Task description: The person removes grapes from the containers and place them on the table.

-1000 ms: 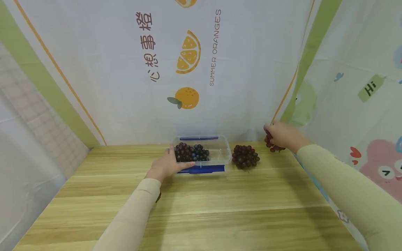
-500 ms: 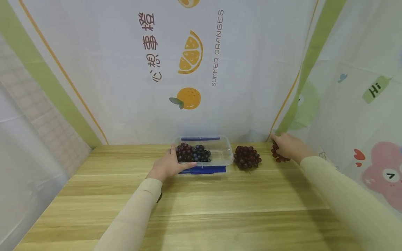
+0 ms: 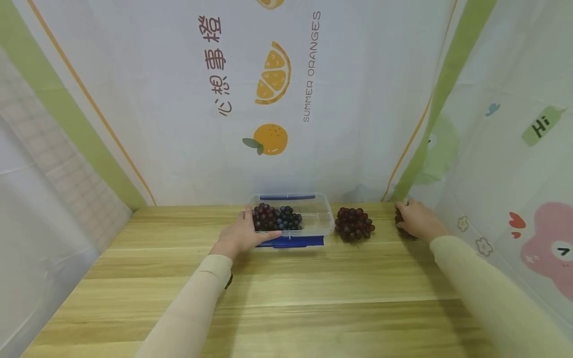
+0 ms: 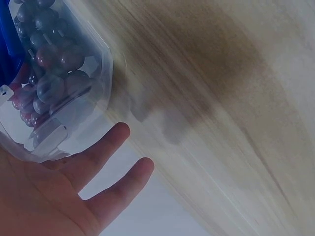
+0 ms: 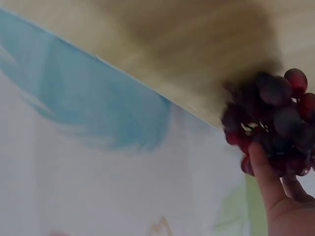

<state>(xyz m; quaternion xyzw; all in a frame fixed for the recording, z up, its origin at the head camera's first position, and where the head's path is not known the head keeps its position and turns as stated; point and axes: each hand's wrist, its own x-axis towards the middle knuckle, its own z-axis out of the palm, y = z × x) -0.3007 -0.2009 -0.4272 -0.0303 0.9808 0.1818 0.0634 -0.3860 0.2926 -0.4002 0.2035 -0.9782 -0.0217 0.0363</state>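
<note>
My left hand [image 3: 238, 233] rests on the left end of a clear plastic food container [image 3: 319, 216], its thumb along the front rim. In the left wrist view, two fingers [image 4: 125, 184] stretch out straight and apart beside the container wall. Dark red grapes [image 3: 264, 219] and blue-black grapes [image 3: 290, 219] fill the container's left part. At the far right of the table, my right hand [image 3: 417, 220] holds a bunch of red grapes [image 5: 283, 123], mostly hidden by the hand in the head view. Another red bunch [image 3: 353, 223] lies just right of the container.
A blue locking flap [image 3: 295, 242] hangs along the container's front. White printed curtains [image 3: 349, 149] stand at the back and sides of the wooden table [image 3: 322, 298]. My right hand is close to the right-hand curtain [image 3: 474, 214].
My right hand has moved down and slightly right with the grapes, towards the table's back right corner. The left hand stays on the container. The head view has shifted slightly.
</note>
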